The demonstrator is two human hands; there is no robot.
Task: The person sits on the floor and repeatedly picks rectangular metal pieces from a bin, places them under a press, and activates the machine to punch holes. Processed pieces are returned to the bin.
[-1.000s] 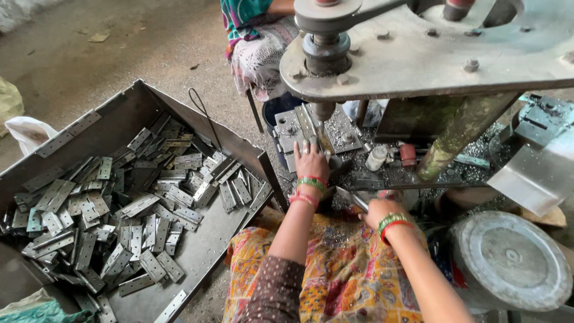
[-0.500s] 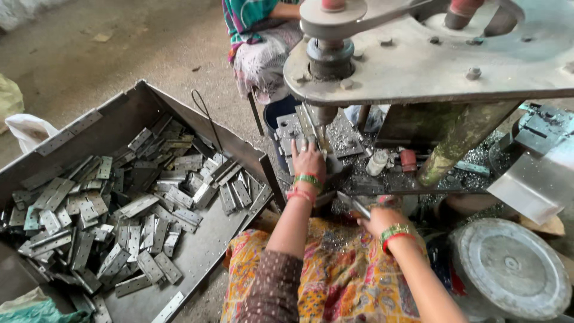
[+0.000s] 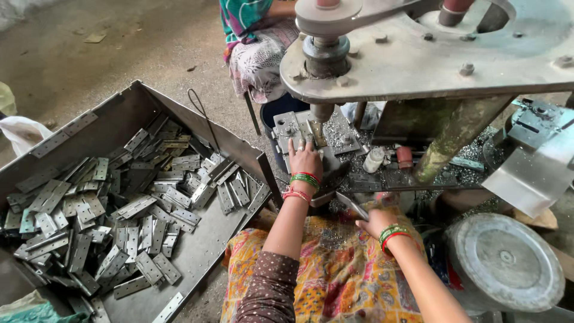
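Note:
My left hand point(image 3: 305, 158) rests fingers-down on the small metal fixture plate point(image 3: 288, 127) under the spindle point(image 3: 320, 113) of a grey drill press point(image 3: 418, 54); what lies beneath its fingers is hidden. Lower and to the right, above my patterned lap, my right hand point(image 3: 376, 221) pinches a flat grey metal hinge piece point(image 3: 351, 205). Both wrists carry red and green bangles.
A big grey metal tray point(image 3: 197, 257) at left holds several loose hinge plates point(image 3: 119, 209). Metal shavings, a small white bottle point(image 3: 374, 160) and a red cap sit on the press table. A round metal lid point(image 3: 503, 261) lies at right. Another person point(image 3: 254, 42) sits behind the machine.
My right hand has drawn back from the press table toward my lap with the hinge piece. My left hand stays on the fixture. The view has shifted slightly.

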